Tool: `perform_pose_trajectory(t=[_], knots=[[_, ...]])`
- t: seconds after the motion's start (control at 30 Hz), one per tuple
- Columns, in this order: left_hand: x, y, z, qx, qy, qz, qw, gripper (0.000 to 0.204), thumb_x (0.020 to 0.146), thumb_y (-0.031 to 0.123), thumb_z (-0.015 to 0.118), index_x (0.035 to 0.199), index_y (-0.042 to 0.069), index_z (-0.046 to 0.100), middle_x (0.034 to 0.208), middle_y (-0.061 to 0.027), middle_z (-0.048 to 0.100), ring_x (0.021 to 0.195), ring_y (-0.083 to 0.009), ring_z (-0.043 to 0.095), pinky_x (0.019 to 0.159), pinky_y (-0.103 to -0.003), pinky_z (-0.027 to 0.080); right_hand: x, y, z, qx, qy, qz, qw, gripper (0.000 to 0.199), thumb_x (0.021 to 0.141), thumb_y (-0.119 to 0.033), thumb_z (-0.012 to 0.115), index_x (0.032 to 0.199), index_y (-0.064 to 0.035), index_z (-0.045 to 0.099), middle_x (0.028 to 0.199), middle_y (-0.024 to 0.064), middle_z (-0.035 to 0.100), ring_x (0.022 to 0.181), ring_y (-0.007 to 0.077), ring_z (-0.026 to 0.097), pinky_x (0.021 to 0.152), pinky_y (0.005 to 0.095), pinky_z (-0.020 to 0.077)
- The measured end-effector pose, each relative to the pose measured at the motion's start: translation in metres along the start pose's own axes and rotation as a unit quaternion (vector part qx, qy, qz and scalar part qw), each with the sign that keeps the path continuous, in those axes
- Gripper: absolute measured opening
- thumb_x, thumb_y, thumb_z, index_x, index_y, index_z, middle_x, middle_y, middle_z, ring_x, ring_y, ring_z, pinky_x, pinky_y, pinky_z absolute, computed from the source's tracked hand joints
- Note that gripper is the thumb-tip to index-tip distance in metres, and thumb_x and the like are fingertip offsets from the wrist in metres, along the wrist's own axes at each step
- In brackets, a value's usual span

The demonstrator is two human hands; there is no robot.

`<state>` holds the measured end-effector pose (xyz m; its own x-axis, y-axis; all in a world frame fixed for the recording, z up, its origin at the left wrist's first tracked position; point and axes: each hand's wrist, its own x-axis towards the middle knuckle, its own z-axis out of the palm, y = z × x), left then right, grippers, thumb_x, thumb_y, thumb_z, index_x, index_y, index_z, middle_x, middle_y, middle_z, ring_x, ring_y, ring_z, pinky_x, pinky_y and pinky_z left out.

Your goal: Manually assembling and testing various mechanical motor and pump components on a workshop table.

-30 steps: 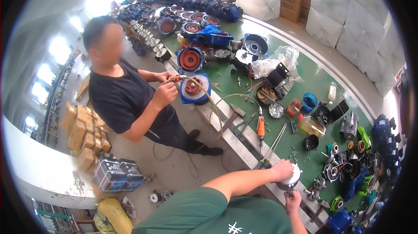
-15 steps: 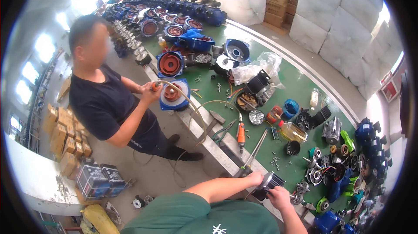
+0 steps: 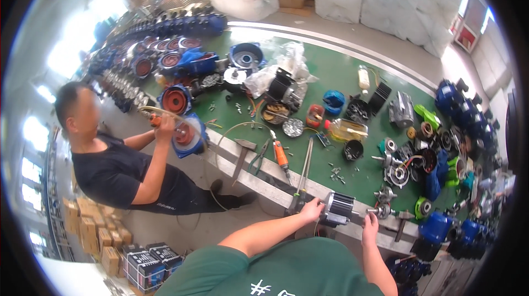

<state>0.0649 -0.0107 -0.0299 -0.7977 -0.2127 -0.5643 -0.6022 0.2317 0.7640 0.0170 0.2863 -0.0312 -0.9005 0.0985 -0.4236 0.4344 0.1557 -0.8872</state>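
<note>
1. The finned electric motor point(image 3: 337, 208) lies on its side at the near edge of the green workbench point(image 3: 352, 84), straight ahead of the person wearing the camera, between their two hands.
2. Its long axis runs left to right along the bench edge, and a shaft end point(image 3: 370, 212) sticks out toward the person's right.
3. The left hand point(image 3: 312, 209) is the nearer one: it rests against the motor's left end with the fingers curled onto the housing, steadying it more than lifting it. How firmly it holds I cannot tell.
4. The right hand point(image 3: 370, 226) sits just beside and slightly below the shaft end, fingers extended toward it. Whether they are pinched on the shaft or only touching it is not clear from this view.
5. So the motor lies right of the left hand and left of the right hand, with its free shaft pointing at the right hand.
6. Further left along the bench edge lie a hammer point(image 3: 241, 155) and an orange-handled screwdriver point(image 3: 281, 155), well apart from both hands.
7. A co-worker in a black shirt point(image 3: 118, 172) works on a blue motor housing point(image 3: 187, 136) at the bench's far left.
</note>
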Motion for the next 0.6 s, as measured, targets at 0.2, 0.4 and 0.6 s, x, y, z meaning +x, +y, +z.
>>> perform_pose_trajectory(t=[0.2,0.4,0.6], knots=[[-0.009,-0.004,0.002,-0.023,0.028,0.010,0.999,0.029,0.101,0.028,0.053,0.119,0.007,0.061,0.093,-0.0158,0.072,0.083,-0.0278,0.072,0.077,-0.040,0.055,-0.007,-0.022,0.023,0.140,-0.078,0.092,0.983,0.031,0.094,-0.011,0.064,0.123,-0.0061,0.053,0.113,0.0084,0.063,0.092,0.0184,0.065,0.076,0.0315,0.0566],[-0.010,0.005,-0.006,0.045,0.042,0.060,0.996,0.026,0.100,0.024,0.055,0.118,0.006,0.062,0.095,-0.0175,0.072,0.088,-0.0304,0.071,0.079,-0.040,0.055,-0.005,-0.018,0.035,0.119,-0.122,0.096,0.981,0.038,0.092,-0.004,0.065,0.129,0.0010,0.058,0.117,0.0103,0.064,0.103,0.0186,0.064,0.084,0.0329,0.0558],[0.008,0.003,-0.019,0.074,0.015,0.063,0.995,0.023,0.100,0.015,0.054,0.118,0.002,0.060,0.089,-0.0143,0.067,0.076,-0.0195,0.062,0.069,-0.035,0.052,-0.009,-0.032,0.045,0.011,-0.150,0.074,0.986,0.034,0.088,-0.006,0.072,0.120,0.0038,0.064,0.097,0.0081,0.070,0.085,0.0149,0.065,0.078,0.0299,0.0540]])
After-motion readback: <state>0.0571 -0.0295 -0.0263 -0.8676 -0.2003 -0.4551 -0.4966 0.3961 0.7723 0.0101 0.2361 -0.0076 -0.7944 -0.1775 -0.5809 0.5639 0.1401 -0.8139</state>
